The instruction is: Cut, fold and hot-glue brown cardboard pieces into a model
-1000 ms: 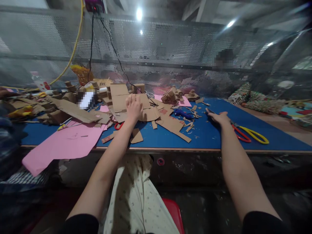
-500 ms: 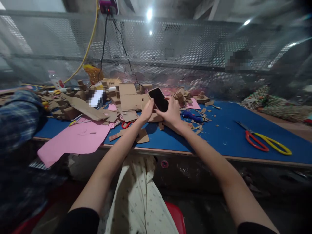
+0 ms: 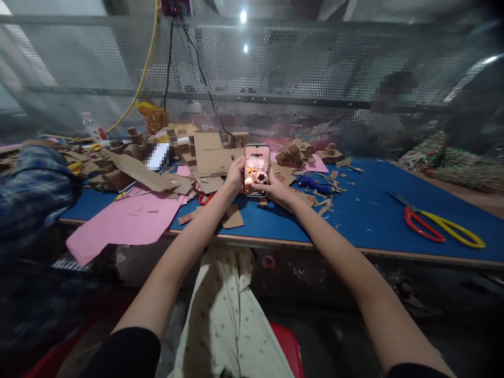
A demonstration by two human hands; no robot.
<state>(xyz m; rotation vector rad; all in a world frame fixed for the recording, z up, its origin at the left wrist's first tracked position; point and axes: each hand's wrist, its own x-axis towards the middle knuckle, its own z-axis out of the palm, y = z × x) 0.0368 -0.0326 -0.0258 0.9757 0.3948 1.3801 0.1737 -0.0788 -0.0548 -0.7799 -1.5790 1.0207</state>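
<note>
A smartphone (image 3: 256, 170) stands upright between my hands above the table, its screen lit with a clock and a picture. My left hand (image 3: 235, 176) grips its left edge. My right hand (image 3: 276, 188) holds the lower right edge, with the thumb across the bottom of the screen. The fingers behind the phone are hidden. A black cable (image 3: 205, 84) runs down from above to behind the phone. Cardboard pieces (image 3: 210, 160) lie behind and around my hands, and a blue glue gun (image 3: 315, 185) rests to the right of them.
Scissors (image 3: 429, 220) with red and yellow handles lie at the right on the blue table (image 3: 366, 210). A pink sheet (image 3: 126, 220) overhangs the front edge at left. Beside it is another person's plaid sleeve (image 3: 39, 184). A perforated metal screen (image 3: 295, 68) stands behind.
The phone's dark screen has lit up, and the phone has turned from tilted to upright. My right hand has shifted lower along its edge.
</note>
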